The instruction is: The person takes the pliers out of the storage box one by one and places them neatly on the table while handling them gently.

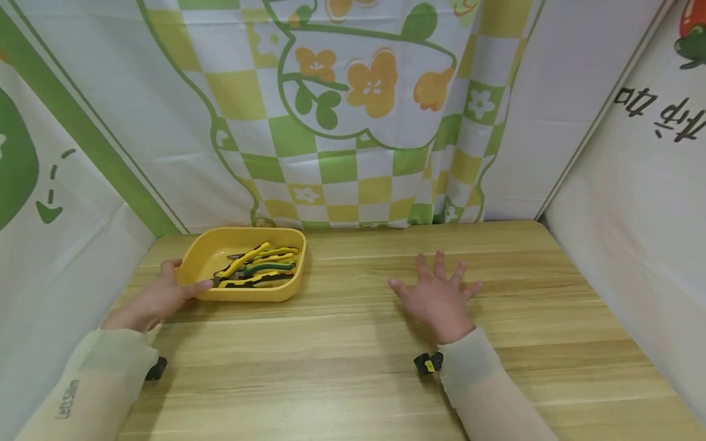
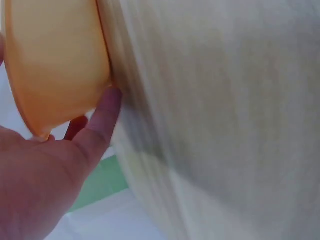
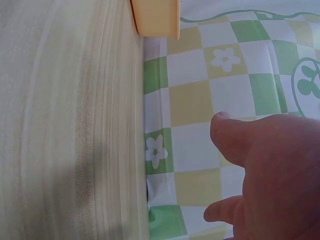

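- Left sleeve (image 1: 83,392): lettering, apparently "Left Slim".
- Left hand (image 1: 157,297) grips the yellow tray (image 1: 242,294) of pliers (image 1: 270,267).
- Right hand (image 1: 438,301): fingers spread, over the table (image 1: 309,367).
- Right wall (image 1: 634,202): dark characters.

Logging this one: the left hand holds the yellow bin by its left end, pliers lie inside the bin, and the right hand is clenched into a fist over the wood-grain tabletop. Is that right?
The fist is wrong: the head view shows the right hand spread open over the wood-grain tabletop. The left hand, yellow bin and pliers are as you say.
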A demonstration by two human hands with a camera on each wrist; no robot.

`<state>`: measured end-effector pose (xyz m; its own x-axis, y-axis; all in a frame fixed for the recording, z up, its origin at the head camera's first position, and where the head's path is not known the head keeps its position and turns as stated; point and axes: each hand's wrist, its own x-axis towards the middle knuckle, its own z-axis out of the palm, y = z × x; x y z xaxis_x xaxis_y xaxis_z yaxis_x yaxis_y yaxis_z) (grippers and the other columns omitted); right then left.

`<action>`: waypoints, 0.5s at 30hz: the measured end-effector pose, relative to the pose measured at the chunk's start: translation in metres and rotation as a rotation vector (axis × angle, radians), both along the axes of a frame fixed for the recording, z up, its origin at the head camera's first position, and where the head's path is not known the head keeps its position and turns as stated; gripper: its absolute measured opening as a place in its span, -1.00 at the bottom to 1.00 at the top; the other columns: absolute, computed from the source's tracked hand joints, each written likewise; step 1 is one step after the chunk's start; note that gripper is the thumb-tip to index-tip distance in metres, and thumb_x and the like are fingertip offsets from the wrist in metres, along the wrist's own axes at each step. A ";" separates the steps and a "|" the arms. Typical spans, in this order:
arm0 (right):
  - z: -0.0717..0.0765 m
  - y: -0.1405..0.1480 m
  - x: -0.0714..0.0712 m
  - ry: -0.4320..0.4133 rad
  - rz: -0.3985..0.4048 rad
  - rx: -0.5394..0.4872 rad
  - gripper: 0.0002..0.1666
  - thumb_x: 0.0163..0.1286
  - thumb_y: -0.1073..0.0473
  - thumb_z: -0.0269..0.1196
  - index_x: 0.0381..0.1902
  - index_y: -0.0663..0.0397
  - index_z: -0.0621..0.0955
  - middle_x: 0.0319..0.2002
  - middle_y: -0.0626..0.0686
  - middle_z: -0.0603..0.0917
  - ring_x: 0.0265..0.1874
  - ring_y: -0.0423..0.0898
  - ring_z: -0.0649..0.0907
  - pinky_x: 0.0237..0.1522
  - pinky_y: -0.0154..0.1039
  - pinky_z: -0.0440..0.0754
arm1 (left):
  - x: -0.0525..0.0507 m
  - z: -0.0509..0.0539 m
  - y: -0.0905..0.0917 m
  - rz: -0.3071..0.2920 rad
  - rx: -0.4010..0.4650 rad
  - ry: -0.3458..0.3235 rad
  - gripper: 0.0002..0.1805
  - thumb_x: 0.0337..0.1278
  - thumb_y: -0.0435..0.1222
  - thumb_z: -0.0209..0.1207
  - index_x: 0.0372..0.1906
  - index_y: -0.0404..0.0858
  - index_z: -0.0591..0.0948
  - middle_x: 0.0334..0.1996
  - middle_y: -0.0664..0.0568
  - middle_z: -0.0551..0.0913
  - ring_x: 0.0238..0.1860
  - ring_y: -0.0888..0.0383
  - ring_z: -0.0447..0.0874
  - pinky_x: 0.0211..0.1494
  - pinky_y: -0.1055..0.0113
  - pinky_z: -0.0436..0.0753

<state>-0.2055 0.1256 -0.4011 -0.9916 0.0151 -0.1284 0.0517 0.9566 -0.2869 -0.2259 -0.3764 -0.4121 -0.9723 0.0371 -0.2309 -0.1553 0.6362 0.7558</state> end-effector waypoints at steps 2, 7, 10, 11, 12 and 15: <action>0.000 0.001 0.000 -0.004 0.001 0.002 0.30 0.18 -0.76 -0.40 0.62 -0.02 -0.03 0.55 0.30 -0.29 0.35 0.57 -0.34 0.00 0.66 -0.48 | -0.001 0.000 0.001 -0.016 -0.011 -0.001 0.25 0.28 0.10 0.24 0.43 -0.56 -0.39 0.19 -0.59 0.17 0.17 -0.36 0.22 0.24 -0.24 0.21; -0.002 0.002 -0.001 -0.011 0.000 0.001 0.31 0.17 -0.77 -0.42 0.62 -0.01 -0.04 0.55 0.30 -0.29 0.35 0.57 -0.35 -0.01 0.65 -0.52 | -0.008 -0.003 -0.005 -0.091 -0.013 0.025 0.24 0.29 0.01 0.27 0.50 -0.44 -0.44 0.23 -0.54 0.17 0.16 -0.29 0.24 0.24 -0.16 0.24; -0.004 0.002 -0.002 -0.015 -0.002 0.001 0.32 0.16 -0.77 -0.42 0.62 -0.02 -0.04 0.55 0.30 -0.28 0.36 0.57 -0.34 -0.01 0.64 -0.52 | -0.012 -0.006 -0.010 -0.128 0.006 0.020 0.26 0.29 -0.04 0.28 0.52 -0.33 -0.51 0.37 -0.55 0.02 0.26 -0.33 0.15 0.32 -0.18 0.18; -0.004 0.002 -0.002 -0.016 -0.002 0.002 0.32 0.16 -0.77 -0.43 0.62 -0.02 -0.04 0.55 0.30 -0.28 0.36 0.57 -0.34 -0.01 0.64 -0.53 | -0.012 -0.007 -0.011 -0.138 0.020 0.016 0.26 0.29 -0.06 0.28 0.52 -0.29 -0.53 0.41 -0.57 -0.07 0.31 -0.38 0.09 0.35 -0.21 0.13; -0.005 0.002 -0.002 -0.017 -0.002 0.000 0.31 0.17 -0.77 -0.43 0.62 -0.02 -0.04 0.55 0.30 -0.28 0.35 0.57 -0.35 -0.01 0.64 -0.53 | -0.013 -0.007 -0.012 -0.147 0.036 0.012 0.28 0.29 -0.07 0.29 0.51 -0.25 -0.56 0.44 -0.59 -0.20 0.36 -0.45 -0.03 0.37 -0.30 0.01; -0.005 0.003 -0.003 -0.021 -0.002 -0.001 0.30 0.18 -0.76 -0.43 0.62 -0.01 -0.04 0.55 0.30 -0.28 0.35 0.57 -0.36 -0.02 0.64 -0.55 | -0.016 -0.007 -0.013 -0.170 0.058 0.003 0.30 0.28 -0.09 0.30 0.50 -0.19 -0.61 0.43 -0.59 -0.48 0.38 -0.58 -0.33 0.31 -0.44 -0.19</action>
<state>-0.2083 0.1283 -0.4064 -0.9887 0.0165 -0.1489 0.0591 0.9562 -0.2868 -0.2416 -0.3895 -0.4187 -0.9515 0.2140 -0.2211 -0.0472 0.6085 0.7921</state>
